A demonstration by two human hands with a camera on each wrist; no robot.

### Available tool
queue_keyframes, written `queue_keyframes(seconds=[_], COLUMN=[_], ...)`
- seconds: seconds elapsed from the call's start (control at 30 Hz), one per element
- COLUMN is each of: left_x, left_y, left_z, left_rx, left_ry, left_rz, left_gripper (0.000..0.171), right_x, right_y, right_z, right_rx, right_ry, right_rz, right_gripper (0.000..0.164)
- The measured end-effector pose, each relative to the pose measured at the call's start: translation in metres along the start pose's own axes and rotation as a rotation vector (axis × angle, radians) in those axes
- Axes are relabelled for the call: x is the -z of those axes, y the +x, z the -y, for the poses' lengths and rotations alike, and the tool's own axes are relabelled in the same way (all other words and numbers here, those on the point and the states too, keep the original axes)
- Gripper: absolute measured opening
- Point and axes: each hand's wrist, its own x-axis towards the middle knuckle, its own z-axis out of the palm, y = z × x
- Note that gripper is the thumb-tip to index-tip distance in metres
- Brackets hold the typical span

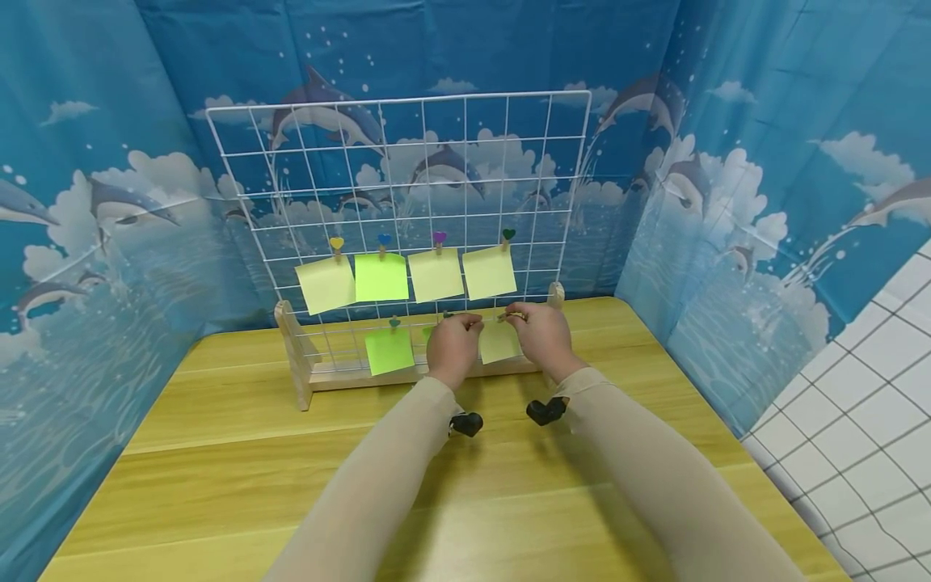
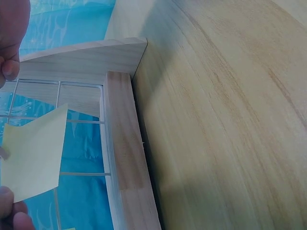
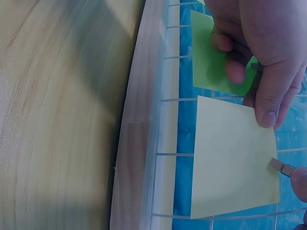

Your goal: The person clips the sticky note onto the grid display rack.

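Observation:
A pale yellow sticky note point(image 1: 499, 343) lies against the lower right part of the white wire grid point(image 1: 465, 145). My left hand point(image 1: 452, 349) pinches its upper left corner between thumb and fingers, plain in the right wrist view. With thumb and fingertips, my right hand point(image 1: 544, 335) grips a small wooden clothespin point(image 3: 283, 167) whose jaws are at the note's top edge. Behind my left hand, a green note point(image 3: 204, 52) is partly covered. Left of it hangs another green note point(image 1: 389, 350) under a teal clip point(image 1: 394, 322).
Above, a row of yellow and green notes point(image 1: 381, 277) hangs from clothespins with coloured hearts point(image 1: 384, 240). Wooden feet point(image 1: 294, 356) and a bottom bar point(image 2: 127, 143) carry the grid on the wooden table point(image 1: 218, 477). Dolphin-print curtains point(image 1: 727, 162) enclose the back and sides.

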Motion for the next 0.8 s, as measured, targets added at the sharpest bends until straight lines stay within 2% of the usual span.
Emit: queue_keyframes(seconds=[0.23, 0.8], left_x=[0.0003, -0.0008], left_y=[0.0001, 0.0010], left_z=[0.0004, 0.0011], left_rx=[-0.009, -0.005], left_ry=[0.010, -0.005], left_rz=[0.005, 0.001], left_gripper=[0.026, 0.025], right_x=[-0.0004, 0.0032], right_y=[0.0021, 0.0049], right_z=[-0.0010, 0.0035], right_rx=[0.024, -0.011], right_ry=[-0.018, -0.041], right_rz=[0.003, 0.055], right_gripper=[0.022, 0.023])
